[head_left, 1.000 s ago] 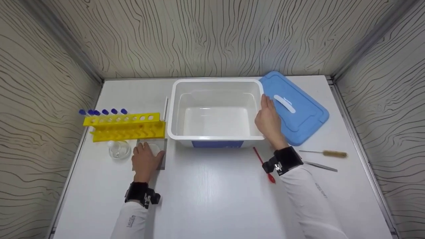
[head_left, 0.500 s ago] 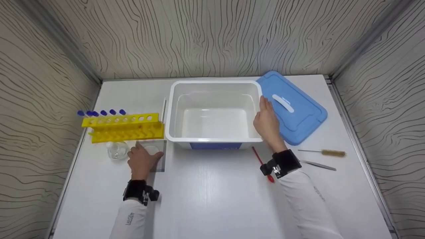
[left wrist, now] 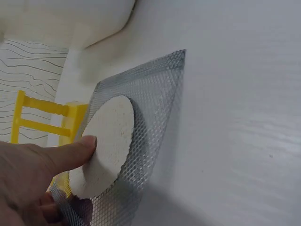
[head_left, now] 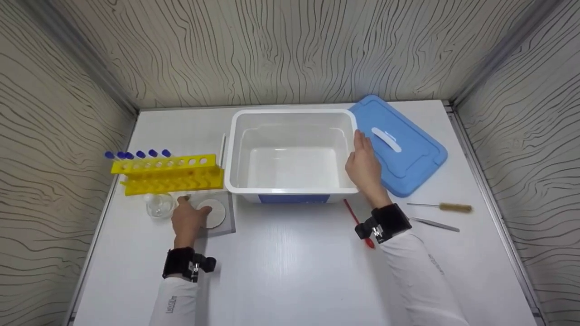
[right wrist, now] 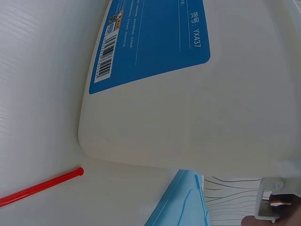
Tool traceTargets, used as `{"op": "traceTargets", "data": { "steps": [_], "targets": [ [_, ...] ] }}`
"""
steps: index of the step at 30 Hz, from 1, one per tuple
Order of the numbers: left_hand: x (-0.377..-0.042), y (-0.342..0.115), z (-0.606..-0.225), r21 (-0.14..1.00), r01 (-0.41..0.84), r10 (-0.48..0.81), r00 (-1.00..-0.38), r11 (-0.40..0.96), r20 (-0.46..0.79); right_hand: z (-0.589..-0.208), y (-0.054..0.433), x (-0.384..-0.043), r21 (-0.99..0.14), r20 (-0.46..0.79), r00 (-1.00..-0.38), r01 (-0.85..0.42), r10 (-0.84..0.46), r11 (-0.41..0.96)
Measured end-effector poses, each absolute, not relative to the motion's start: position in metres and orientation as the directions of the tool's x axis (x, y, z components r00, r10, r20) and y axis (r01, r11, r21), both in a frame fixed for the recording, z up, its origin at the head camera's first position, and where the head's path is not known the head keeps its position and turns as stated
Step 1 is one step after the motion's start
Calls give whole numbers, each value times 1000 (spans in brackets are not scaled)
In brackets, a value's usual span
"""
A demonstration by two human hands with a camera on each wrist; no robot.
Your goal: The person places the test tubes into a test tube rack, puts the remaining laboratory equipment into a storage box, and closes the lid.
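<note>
My left hand (head_left: pixel 186 221) pinches a wire gauze mat (left wrist: pixel 155 103) by one side. Its thumb lies on the white round centre (left wrist: pixel 110 141) and the other fingers are under the mesh. In the left wrist view the mat stands tilted over the table. At the right end of the white plastic box (head_left: pixel 299 190), my right hand (head_left: pixel 364 170) rests on the rim with its fingers stretched along it. The right wrist view shows those fingers beside a white bracket (right wrist: pixel 258 202) on the box's side; the rest of that hand is out of frame.
Left of the box stands a yellow test tube rack (head_left: pixel 170 183) with several blue-capped tubes, a glass burner-like jar (head_left: pixel 159 207) in front. A blue lid (head_left: pixel 403 154) leans by the box. A red spoon (head_left: pixel 369 243), tweezers (head_left: pixel 437 224) and a wooden-handled needle (head_left: pixel 455 208) lie right.
My left hand has slid slightly left and taken hold of the wire gauze mat, which has turned and shifted; its white centre shows more. My right hand has stayed at the rim.
</note>
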State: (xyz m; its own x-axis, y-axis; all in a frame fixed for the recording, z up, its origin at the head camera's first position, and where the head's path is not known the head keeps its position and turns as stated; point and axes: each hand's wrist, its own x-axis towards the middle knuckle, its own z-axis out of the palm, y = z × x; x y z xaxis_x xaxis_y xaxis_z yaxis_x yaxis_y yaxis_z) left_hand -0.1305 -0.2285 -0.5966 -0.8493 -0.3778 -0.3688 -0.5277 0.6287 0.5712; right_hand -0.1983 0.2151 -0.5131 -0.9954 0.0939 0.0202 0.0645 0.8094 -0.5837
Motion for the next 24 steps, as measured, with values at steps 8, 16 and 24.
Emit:
{"op": "traceTargets", "data": {
  "steps": [8,16,24],
  "targets": [
    [-131,-226,-570,641,-449,-337,-893,622,-298,-514,215,-196,-573,39,-995,57,96,817],
    [-132,-221,-533,626,-388,-334,-919,676,-209,-513,216,-195,-571,31,-996,55,88,819],
    [-129,-208,-502,648,-303,-370,-928,699,-35,-512,214,-196,-566,25,-994,71,103,821]
  ]
}}
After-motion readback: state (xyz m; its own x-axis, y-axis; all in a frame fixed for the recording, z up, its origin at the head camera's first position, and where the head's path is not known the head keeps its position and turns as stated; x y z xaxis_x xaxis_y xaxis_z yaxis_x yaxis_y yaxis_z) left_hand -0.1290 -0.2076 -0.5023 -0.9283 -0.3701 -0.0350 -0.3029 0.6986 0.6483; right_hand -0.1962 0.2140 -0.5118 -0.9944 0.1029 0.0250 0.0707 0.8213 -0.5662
